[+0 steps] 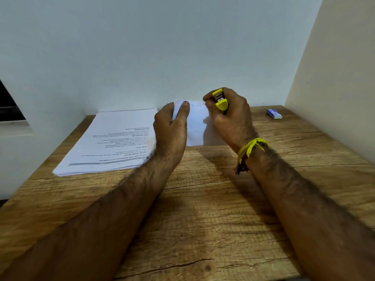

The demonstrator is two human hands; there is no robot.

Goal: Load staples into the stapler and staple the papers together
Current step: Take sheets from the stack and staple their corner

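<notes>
My right hand [231, 116] grips a small yellow stapler [220, 100], its jaws set on the far right corner of a small white sheaf of papers [196, 124]. The sheaf is lifted off the table at its far edge, where a row of small staple marks shows. My left hand [172, 128] pinches the sheaf's left side, thumb on top. A small blue and white staple box [274, 113] lies on the table to the right, near the wall.
A stack of printed sheets [109, 142] lies on the wooden table [203, 220] to the left of my hands. White walls close the table at the back and on the right. A yellow thread is tied round my right wrist.
</notes>
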